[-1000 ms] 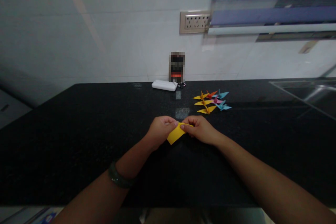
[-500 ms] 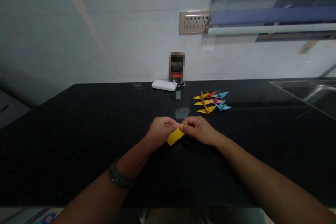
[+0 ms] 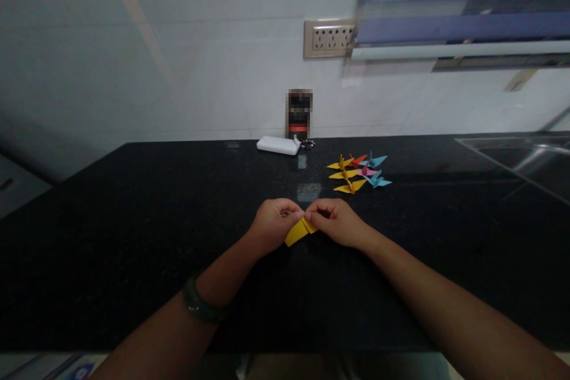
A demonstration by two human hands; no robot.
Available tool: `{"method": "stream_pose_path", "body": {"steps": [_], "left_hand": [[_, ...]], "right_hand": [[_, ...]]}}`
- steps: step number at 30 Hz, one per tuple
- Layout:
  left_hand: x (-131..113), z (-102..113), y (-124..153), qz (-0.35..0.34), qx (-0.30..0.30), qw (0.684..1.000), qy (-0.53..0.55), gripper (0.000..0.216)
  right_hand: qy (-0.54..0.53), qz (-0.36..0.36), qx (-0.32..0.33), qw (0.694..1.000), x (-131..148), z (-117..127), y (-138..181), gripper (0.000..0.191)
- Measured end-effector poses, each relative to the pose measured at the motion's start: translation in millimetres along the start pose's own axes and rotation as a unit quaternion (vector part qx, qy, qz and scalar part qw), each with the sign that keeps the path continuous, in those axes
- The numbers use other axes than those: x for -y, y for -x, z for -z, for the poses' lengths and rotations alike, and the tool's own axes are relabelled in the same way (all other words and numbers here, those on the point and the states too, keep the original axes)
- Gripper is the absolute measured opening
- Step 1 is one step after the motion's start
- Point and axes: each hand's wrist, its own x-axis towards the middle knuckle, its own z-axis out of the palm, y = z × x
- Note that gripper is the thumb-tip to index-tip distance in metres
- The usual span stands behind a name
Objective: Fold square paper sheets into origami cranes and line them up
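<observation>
A small piece of folded yellow paper [image 3: 295, 234] is held between my two hands, low over the black countertop. My left hand [image 3: 275, 224] pinches its upper edge between thumb and fingers. On the other side, my right hand [image 3: 333, 221] grips it the same way, the two thumbs almost meeting. A crease runs down the paper near the right thumb, and part of the sheet is hidden under the right fingers. Beyond my right hand stand several folded paper cranes, among them a yellow crane [image 3: 351, 186], a blue crane [image 3: 377, 180] and a pink crane [image 3: 366, 171].
The black countertop [image 3: 133, 219] runs back to a tiled wall with a socket panel [image 3: 329, 38]. A white oblong case [image 3: 278, 145] lies near a blurred-out upright object [image 3: 299, 114]. At the far right is a metal sink [image 3: 534, 157].
The right part of the yellow paper has been folded over, and a crease now shows by the right thumb. Both hands stay nearly in place, still pinching the paper.
</observation>
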Motion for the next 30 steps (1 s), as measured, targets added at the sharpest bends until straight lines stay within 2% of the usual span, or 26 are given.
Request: {"method": "stream_pose_path", "body": {"steps": [4,7,12,15,18,19,21,25,27,30], "left_hand": [[-0.7,-1.6,0.4,-0.005,-0.006,1.0,-0.022,0.013],[0.0,0.7,-2.0,0.007,-0.046,0.999,-0.019,0.014],[1.4,6.9,-7.1,0.057,-0.133,0.987,0.073,0.013],[-1.9,4.8,-5.8,0.07,-0.135,0.978,0.145,0.013],[-5.3,0.2,-2.8,0.063,-0.096,0.976,0.184,0.014],[-5.6,-0.7,-2.2,0.058,-0.087,0.977,0.187,0.015],[-4.5,-0.7,-2.2,0.041,-0.093,0.979,0.179,0.016],[-2.1,3.1,-4.2,0.012,-0.184,0.974,0.129,0.023],[-3.5,3.5,-3.8,0.036,-0.165,0.977,0.127,0.025],[-7.1,1.3,-1.5,0.094,-0.044,0.982,0.159,0.032]], "right_hand": [[0.031,0.023,-0.009,0.999,0.8,-0.3,0.7,0.017],[0.044,0.021,-0.035,0.998,-1.7,5.0,-0.3,0.016],[0.052,-0.012,-0.127,0.99,-8.0,21.8,-5.2,0.013],[-0.03,-0.059,-0.172,0.983,-5.4,23.6,-6.9,0.016],[-0.112,-0.079,-0.1,0.985,-1.0,14.0,-5.8,0.028],[-0.113,-0.071,-0.068,0.989,-0.4,9.7,-5.2,0.026],[-0.095,-0.046,-0.062,0.992,-0.9,2.7,-4.2,0.02],[0.002,-0.005,-0.197,0.98,-3.6,2.2,-2.4,0.014],[0.075,0.042,-0.243,0.966,-2.3,6.1,-0.8,0.011],[0.165,0.151,-0.238,0.945,2.5,8.9,2.7,0.013]]}}
